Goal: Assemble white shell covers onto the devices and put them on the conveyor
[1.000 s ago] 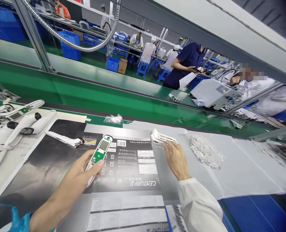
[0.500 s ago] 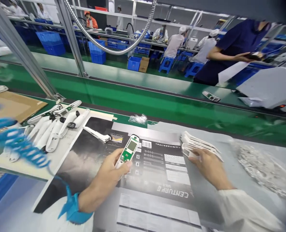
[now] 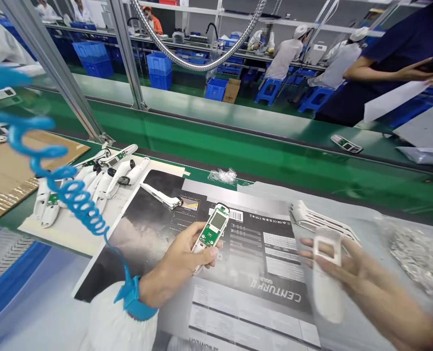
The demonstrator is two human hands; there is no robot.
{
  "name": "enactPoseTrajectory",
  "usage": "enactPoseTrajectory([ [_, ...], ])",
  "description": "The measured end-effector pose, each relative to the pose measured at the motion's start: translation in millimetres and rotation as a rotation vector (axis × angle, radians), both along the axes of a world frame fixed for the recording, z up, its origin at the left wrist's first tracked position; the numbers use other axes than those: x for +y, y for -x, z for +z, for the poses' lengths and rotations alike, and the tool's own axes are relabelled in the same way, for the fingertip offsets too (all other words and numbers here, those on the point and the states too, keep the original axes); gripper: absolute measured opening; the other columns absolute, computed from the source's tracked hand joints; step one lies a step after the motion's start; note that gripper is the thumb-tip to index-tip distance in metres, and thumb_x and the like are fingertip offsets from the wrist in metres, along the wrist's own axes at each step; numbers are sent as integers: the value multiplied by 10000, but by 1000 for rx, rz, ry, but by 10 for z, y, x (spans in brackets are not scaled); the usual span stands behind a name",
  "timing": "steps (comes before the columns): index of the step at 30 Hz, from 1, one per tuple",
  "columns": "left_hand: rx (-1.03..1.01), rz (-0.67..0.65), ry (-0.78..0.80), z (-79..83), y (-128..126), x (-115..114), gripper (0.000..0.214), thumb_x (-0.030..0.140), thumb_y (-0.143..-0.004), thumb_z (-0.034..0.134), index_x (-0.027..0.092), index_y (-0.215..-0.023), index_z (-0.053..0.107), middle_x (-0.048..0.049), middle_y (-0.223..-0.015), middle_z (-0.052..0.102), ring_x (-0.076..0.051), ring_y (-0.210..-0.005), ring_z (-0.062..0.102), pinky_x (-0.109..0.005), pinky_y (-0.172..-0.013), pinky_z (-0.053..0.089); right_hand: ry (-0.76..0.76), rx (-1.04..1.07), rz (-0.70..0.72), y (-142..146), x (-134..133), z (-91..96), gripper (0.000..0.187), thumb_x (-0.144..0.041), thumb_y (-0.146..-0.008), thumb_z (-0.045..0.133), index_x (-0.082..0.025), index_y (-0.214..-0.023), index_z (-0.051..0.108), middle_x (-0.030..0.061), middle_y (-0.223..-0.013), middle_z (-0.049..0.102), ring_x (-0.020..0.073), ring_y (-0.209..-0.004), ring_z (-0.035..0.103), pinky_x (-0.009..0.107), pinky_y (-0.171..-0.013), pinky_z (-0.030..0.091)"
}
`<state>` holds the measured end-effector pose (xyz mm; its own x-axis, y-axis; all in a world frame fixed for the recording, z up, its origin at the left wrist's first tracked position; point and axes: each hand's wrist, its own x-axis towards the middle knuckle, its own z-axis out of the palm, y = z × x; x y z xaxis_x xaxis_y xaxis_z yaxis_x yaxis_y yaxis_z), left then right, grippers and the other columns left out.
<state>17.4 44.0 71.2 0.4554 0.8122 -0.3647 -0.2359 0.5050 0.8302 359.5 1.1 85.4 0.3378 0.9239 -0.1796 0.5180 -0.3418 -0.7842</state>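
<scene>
My left hand (image 3: 181,261) is closed round a white handset half with a green circuit board and small screen (image 3: 212,231), held just above a dark printed sheet (image 3: 238,273). A blue coiled strap (image 3: 66,195) runs from that wrist. My right hand (image 3: 351,270), blurred by motion, holds a white plastic cover with a square window (image 3: 326,270) above the sheet's right side. Just behind it lies a stack of similar white covers (image 3: 322,224).
Several white handset bodies (image 3: 103,180) lie on paper at the left, one more (image 3: 161,195) on the dark sheet. A bag of small clear parts (image 3: 417,253) sits at the right. A green conveyor (image 3: 216,141) carries a handset (image 3: 346,144). Other workers sit beyond.
My right hand has lifted one white cover off the stack and drawn it toward me. The left hand keeps its hold on the board. The view has swung left.
</scene>
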Motion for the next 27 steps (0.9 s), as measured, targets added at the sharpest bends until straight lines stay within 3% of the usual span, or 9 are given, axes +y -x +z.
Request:
enactPoseTrajectory([
  [3,66,-2,-1,-27,-29,-11,419,483,-826,679,178,-1098,587,-34,-896,626,-101,-636,516,-245,-583,408,127,603,-118,713,53,-112,536,-415,-720,775,-318,-1216,597,100,-1272,657,330,-1076,673,465,-855,611],
  [7,205,-1,68,-68,-62,-20,522,600,-946,379,173,-1088,642,-23,-689,608,-130,-567,514,-250,-511,371,42,1012,-252,1443,228,-366,372,-231,-739,778,-232,-1090,656,84,-1205,680,266,-1165,630,400,-1029,523],
  [10,352,78,-94,-128,-68,-34,440,506,-953,438,203,-1228,599,-65,-980,690,-181,-781,620,-309,-685,496,11,1182,-235,1714,287,-418,366,-255,-796,743,-242,-1150,652,65,-1243,662,251,-1227,584,424,-1066,485],
  [13,576,103,-458,-234,-70,-82,353,354,-935,530,228,-1258,594,-66,-1225,641,-229,-1123,569,-394,-1002,432,8,1214,-96,1796,256,-397,435,-297,-829,727,-277,-1250,618,34,-1310,626,219,-1278,534,394,-1095,447],
  [15,631,66,-572,-307,-76,-127,332,304,-930,540,231,-1248,603,-66,-1245,634,-237,-1171,548,-408,-1038,409,4,1147,-17,1789,219,-414,489,-309,-810,752,-289,-1277,609,31,-1307,632,210,-1254,548,364,-1078,452],
  [18,607,47,-528,-369,-92,-188,325,302,-934,547,235,-1246,604,-62,-1230,649,-225,-1132,587,-374,-990,454,-51,1047,27,1747,181,-503,510,-328,-783,780,-269,-1265,626,58,-1286,650,223,-1203,581,354,-1047,460],
  [22,563,69,-518,-334,-122,-204,309,333,-952,529,243,-1236,613,-50,-1217,658,-209,-1110,604,-338,-969,468,-121,950,34,1695,170,-600,540,-327,-770,788,-235,-1273,613,82,-1312,634,248,-1204,587,394,-1051,453],
  [27,527,98,-506,-272,-179,-172,303,375,-960,516,233,-1211,608,-54,-1189,663,-205,-1082,617,-318,-948,483,-109,881,1,1694,193,-527,554,-319,-714,829,-247,-1226,630,70,-1260,663,253,-1160,614,404,-1022,470],
])
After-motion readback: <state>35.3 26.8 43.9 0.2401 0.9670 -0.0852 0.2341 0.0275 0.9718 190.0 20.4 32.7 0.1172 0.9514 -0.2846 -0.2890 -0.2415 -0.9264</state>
